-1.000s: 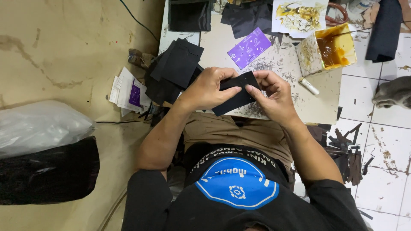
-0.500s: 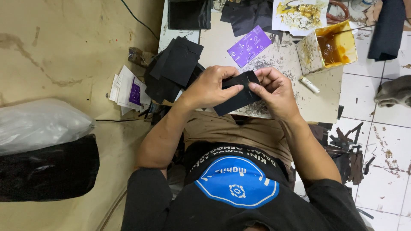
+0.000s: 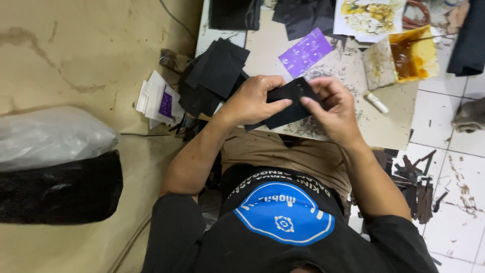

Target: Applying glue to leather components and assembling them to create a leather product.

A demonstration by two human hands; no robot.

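Above the desk (image 3: pixel 389 126), close to the chest: black piece (image 3: pixel 290 103) pinched at both ends, left hand (image 3: pixel 252 98) gripping one side, right hand (image 3: pixel 333 108) folding the other, probably for control. Left of the piece, black stack (image 3: pixel 214 76); beyond it, purple card (image 3: pixel 305 52); far right, glue tray (image 3: pixel 414 53).

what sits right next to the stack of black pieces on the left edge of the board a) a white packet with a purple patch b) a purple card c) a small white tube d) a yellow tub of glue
a: the white packet with a purple patch lies on the floor just left of the stack of black pieces, while both hands hold a black piece over the board.
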